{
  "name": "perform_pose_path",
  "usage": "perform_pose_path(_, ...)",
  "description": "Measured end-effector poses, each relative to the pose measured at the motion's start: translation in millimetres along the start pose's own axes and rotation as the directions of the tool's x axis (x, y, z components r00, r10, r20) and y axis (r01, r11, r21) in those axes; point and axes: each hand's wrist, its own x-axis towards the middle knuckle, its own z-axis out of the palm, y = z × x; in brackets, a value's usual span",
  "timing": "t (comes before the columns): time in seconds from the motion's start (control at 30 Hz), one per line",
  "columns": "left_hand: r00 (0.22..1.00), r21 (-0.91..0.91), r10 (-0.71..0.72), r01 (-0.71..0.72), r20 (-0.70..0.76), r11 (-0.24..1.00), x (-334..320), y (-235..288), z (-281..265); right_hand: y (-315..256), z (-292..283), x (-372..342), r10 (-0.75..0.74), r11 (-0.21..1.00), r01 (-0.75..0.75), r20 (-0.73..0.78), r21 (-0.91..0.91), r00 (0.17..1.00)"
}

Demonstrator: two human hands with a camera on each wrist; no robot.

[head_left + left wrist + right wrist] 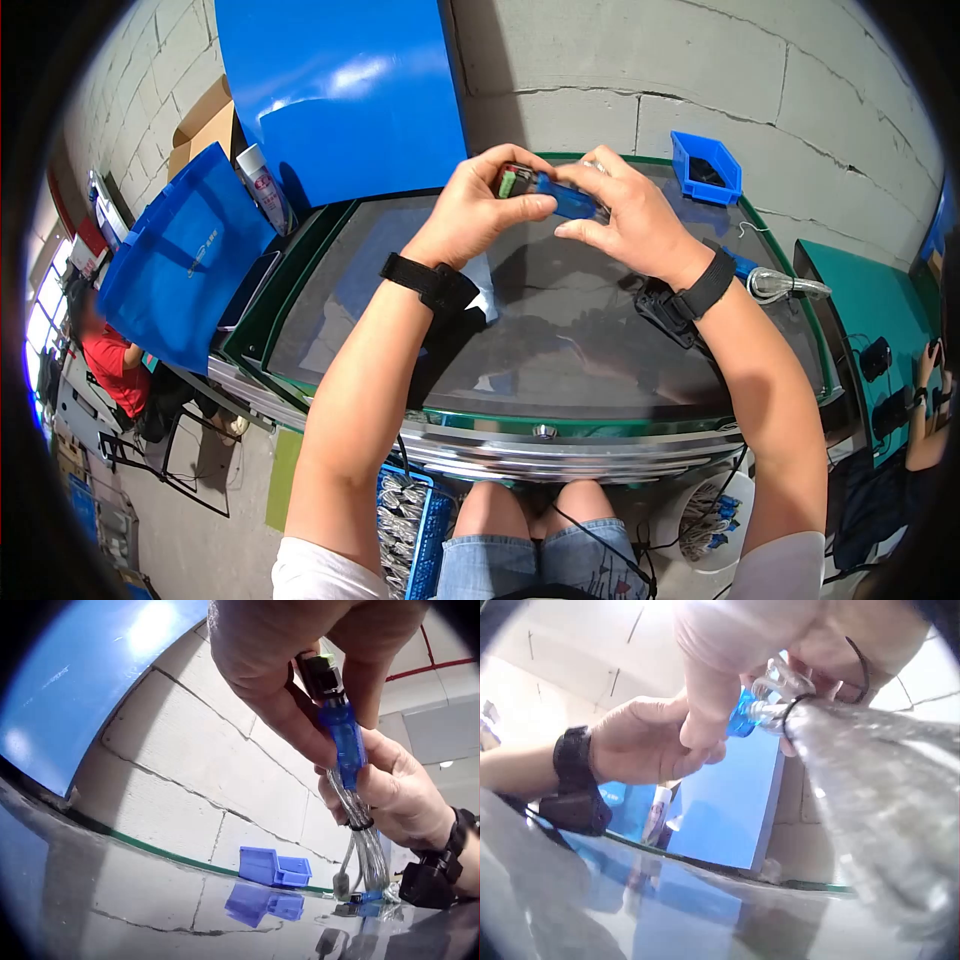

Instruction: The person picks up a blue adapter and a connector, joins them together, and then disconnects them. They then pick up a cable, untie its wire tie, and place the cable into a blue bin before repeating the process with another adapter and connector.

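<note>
Above the dark table top, the left hand [477, 208] pinches a small black part with a green block [515, 181]. The right hand [640, 212] grips a blue connector [570, 198] whose end meets that part. In the left wrist view the blue connector [346, 742] has a metal plug against the black part [322, 675], between the left fingers. A clear cable bundle [367, 844], held by a black tie, hangs from the connector. The right wrist view shows the bundle [870, 772] below the right hand, with the black part hidden by fingers.
A blue bin [707, 170] stands at the table's back right, near a coiled cable with a blue plug [775, 284]. A blue panel [350, 100], blue bag [190, 255] and spray can [264, 190] are at left. Below are a cable basket [432, 530] and bucket [735, 540].
</note>
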Motion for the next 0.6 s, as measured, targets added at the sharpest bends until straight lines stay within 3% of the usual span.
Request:
perform_pose_path(0.1, 0.997, -0.073, -0.049, 0.045, -0.054, 0.996, -1, 2, -9, 4, -3, 1, -0.104, 0.994, 0.106, -0.083, 0.019, 0.991)
perform_pose_path(0.17, 0.99, -0.184, -0.049, 0.024, -0.134, 0.983, 1, -2, -14, 2, -9, 2, 0.184, 0.938, -0.186, 0.035, 0.293, 0.982)
perform_pose_path(0.2, 0.987, -0.184, -0.048, 0.019, -0.153, 0.983, 2, -4, -15, 2, -10, 1, 0.184, 0.938, -0.186, 0.033, 0.293, 0.982)
perform_pose_path(0.3, 0.986, -0.25, -0.088, 0.051, -0.139, 0.967, 2, -2, -17, 1, -12, 1, 0.299, 0.711, -0.305, 0.12, 0.633, 0.947)
perform_pose_path(0.43, 0.989, -0.296, -0.062, 0.019, -0.137, 0.955, 3, 0, -18, 3, -13, 5, 0.29, 0.604, -0.333, 0.189, 0.724, 0.938)
perform_pose_path(0.5, 0.987, -0.313, -0.059, 0.01, -0.149, 0.95, 2, 1, -18, -1, -14, 5, 0.319, 0.457, -0.376, 0.247, 0.806, 0.915)
perform_pose_path(0.6, 0.983, -0.308, -0.022, -0.036, -0.184, 0.951, 2, 3, -15, 5, -13, 5, 0.309, 0.434, -0.35, 0.228, 0.83, 0.923)
